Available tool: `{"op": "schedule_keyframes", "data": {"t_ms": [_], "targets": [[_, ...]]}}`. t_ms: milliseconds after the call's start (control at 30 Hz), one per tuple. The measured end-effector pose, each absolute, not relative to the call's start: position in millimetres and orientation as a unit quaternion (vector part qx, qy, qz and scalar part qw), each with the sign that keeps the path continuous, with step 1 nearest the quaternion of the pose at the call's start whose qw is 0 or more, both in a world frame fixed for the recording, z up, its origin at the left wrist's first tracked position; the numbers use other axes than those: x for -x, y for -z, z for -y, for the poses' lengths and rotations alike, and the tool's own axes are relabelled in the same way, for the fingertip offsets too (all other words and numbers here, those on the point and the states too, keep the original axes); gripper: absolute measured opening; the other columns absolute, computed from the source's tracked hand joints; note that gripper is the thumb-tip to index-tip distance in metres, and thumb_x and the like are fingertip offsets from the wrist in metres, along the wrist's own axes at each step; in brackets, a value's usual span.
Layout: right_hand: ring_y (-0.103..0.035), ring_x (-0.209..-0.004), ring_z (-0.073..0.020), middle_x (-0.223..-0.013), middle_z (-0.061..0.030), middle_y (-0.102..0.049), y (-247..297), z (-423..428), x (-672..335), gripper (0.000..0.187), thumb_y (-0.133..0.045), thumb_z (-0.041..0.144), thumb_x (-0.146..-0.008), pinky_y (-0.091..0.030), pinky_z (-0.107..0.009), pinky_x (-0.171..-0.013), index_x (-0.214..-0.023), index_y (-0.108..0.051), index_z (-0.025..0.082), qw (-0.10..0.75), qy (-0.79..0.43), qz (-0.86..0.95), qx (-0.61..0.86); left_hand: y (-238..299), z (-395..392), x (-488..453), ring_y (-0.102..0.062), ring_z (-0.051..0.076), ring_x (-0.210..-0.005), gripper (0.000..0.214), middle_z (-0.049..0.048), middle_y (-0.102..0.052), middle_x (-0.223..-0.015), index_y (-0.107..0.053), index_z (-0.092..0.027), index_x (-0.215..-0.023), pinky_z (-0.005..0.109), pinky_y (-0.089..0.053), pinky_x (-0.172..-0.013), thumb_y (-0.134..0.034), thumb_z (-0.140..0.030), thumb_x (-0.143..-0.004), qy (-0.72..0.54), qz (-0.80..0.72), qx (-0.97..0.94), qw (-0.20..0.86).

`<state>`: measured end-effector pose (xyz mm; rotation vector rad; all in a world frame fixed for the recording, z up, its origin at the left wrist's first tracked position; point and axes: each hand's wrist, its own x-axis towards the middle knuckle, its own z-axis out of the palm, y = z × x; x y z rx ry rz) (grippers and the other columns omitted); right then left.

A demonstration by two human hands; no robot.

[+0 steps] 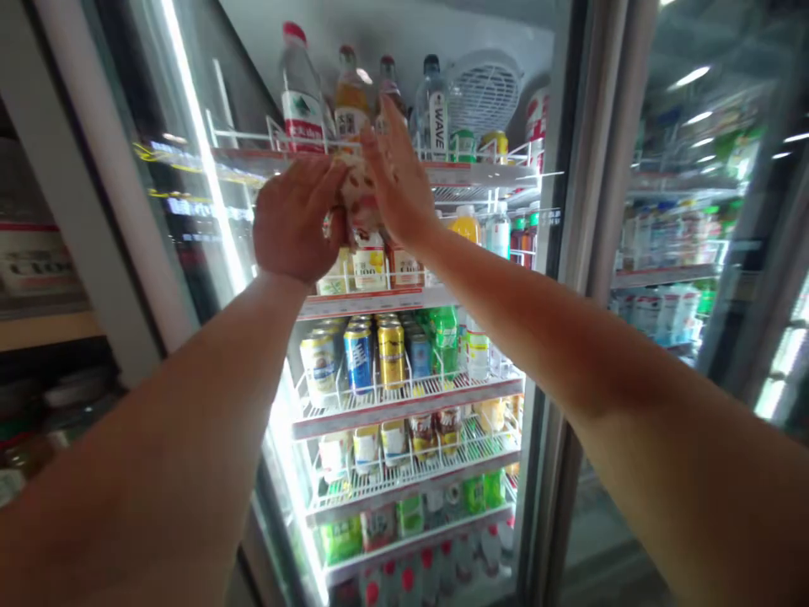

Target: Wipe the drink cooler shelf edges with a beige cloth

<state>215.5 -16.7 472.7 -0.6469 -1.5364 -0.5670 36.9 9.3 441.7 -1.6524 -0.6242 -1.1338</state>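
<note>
Both my arms reach up into an open drinks fridge. My left hand (296,217) is closed around a pale bottle with a red-and-white label (357,196), held just below the top shelf (480,173). My right hand (395,177) has its fingers stretched out flat and presses against the right side of the same bottle. Behind my hands on the top shelf stand a red-capped water bottle (301,88), an orange-drink bottle (351,93) and a clear WAVE bottle (433,105).
The open glass door (183,169) hangs at the left. Lower wire shelves hold rows of cans (360,358), green bottles (444,337) and small cups. A fan grille (484,91) sits at the top right. Another closed fridge (683,253) stands to the right.
</note>
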Motion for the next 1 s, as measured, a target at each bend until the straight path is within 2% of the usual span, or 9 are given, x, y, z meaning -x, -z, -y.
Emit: {"op": "schedule_keyframes", "data": {"t_ms": [100, 167, 233, 467, 633, 700, 800, 900, 1000], "targets": [[-0.028, -0.15, -0.0104, -0.161, 0.0022, -0.035, -468.0, 6.5, -260.5, 0.053, -0.032, 0.032, -0.101, -0.028, -0.026, -0.124, -0.154, -0.034, 0.024, 0.595, 0.36, 0.622, 0.36, -441.0, -7.0, -38.5, -0.031, 0.029, -0.147, 0.055, 0.0044, -0.034, -0.16, -0.043, -0.029, -0.152, 0.053, -0.03, -0.116, -0.051, -0.027, -0.097, 0.482, 0.259, 0.657, 0.519], [-0.024, -0.153, -0.0225, -0.163, 0.0008, -0.03, -461.2, -4.1, -286.1, 0.057, -0.035, 0.03, -0.098, -0.024, -0.05, -0.126, -0.154, -0.034, 0.024, 0.554, 0.391, 0.615, 0.403, -441.4, -7.7, -38.9, -0.031, 0.029, -0.146, 0.047, 0.0013, -0.033, -0.16, -0.05, -0.034, -0.146, 0.055, -0.029, -0.117, -0.05, -0.03, -0.099, 0.493, 0.258, 0.652, 0.515], [-0.024, -0.153, -0.0252, -0.162, -0.0014, -0.031, -453.9, -13.8, -301.4, 0.056, -0.035, 0.029, -0.098, -0.022, -0.057, -0.124, -0.153, -0.036, 0.024, 0.553, 0.405, 0.61, 0.398, -442.5, -10.4, -38.5, -0.034, 0.029, -0.144, 0.038, -0.0029, -0.04, -0.156, -0.058, -0.037, -0.138, 0.056, -0.031, -0.115, -0.05, -0.034, -0.101, 0.489, 0.255, 0.662, 0.507], [-0.028, -0.151, -0.025, -0.158, -0.0029, -0.04, -446.7, -25.2, -304.8, 0.057, -0.036, 0.017, -0.092, -0.027, -0.054, -0.124, -0.148, -0.046, 0.021, 0.578, 0.4, 0.597, 0.386, -441.3, -12.7, -41.9, -0.05, 0.025, -0.133, 0.033, -0.0029, -0.058, -0.14, -0.069, -0.026, -0.123, 0.048, -0.043, -0.112, -0.049, -0.032, -0.098, 0.495, 0.245, 0.675, 0.489], [-0.032, -0.15, -0.0248, -0.157, -0.0019, -0.042, -446.1, -26.1, -305.8, 0.057, -0.037, 0.015, -0.09, -0.029, -0.053, -0.124, -0.146, -0.049, 0.02, 0.588, 0.397, 0.597, 0.374, -441.8, 5.2, -68.8, -0.057, 0.026, -0.124, 0.02, 0.0026, -0.069, -0.123, -0.071, -0.022, -0.097, 0.045, -0.045, -0.111, -0.054, -0.032, -0.091, 0.545, 0.259, 0.66, 0.447], [-0.033, -0.149, -0.0238, -0.156, -0.0025, -0.043, -445.7, -26.1, -305.4, 0.057, -0.037, 0.016, -0.089, -0.029, -0.049, -0.124, -0.144, -0.051, 0.018, 0.593, 0.398, 0.592, 0.374, -443.1, 6.6, -79.8, -0.057, 0.028, -0.124, 0.021, 0.0086, -0.065, -0.124, -0.066, -0.02, -0.105, 0.045, -0.046, -0.108, -0.057, -0.033, -0.09, 0.535, 0.268, 0.663, 0.449], [-0.034, -0.149, -0.0228, -0.156, -0.0017, -0.044, -445.5, -25.4, -304.3, 0.057, -0.036, 0.016, -0.089, -0.029, -0.05, -0.124, -0.143, -0.052, 0.019, 0.597, 0.393, 0.592, 0.373, -448.3, -1.5, -85.3, -0.042, 0.028, -0.14, 0.043, 0.0144, -0.052, -0.141, -0.053, -0.014, -0.131, 0.046, -0.039, -0.116, -0.052, -0.023, -0.089, 0.481, 0.245, 0.695, 0.475], [-0.032, -0.15, -0.0242, -0.156, -0.0035, -0.044, -445.6, -24.0, -303.7, 0.057, -0.036, 0.014, -0.089, -0.028, -0.053, -0.125, -0.144, -0.051, 0.019, 0.585, 0.391, 0.6, 0.381, -462.9, -12.9, -77.3, -0.029, 0.025, -0.148, 0.051, 0.012, -0.044, -0.152, -0.049, -0.012, -0.141, 0.046, -0.027, -0.124, -0.043, -0.013, -0.09, 0.431, 0.245, 0.712, 0.497], [-0.031, -0.15, -0.0241, -0.155, -0.0043, -0.045, -445.6, -23.3, -304.0, 0.057, -0.035, 0.013, -0.089, -0.026, -0.052, -0.126, -0.144, -0.051, 0.02, 0.577, 0.397, 0.597, 0.392, -479.9, -17.4, -68.5, -0.026, 0.032, -0.148, 0.056, 0.01, -0.039, -0.156, -0.049, -0.01, -0.144, 0.056, -0.027, -0.121, -0.043, -0.011, -0.088, 0.471, 0.284, 0.666, 0.504]]}}
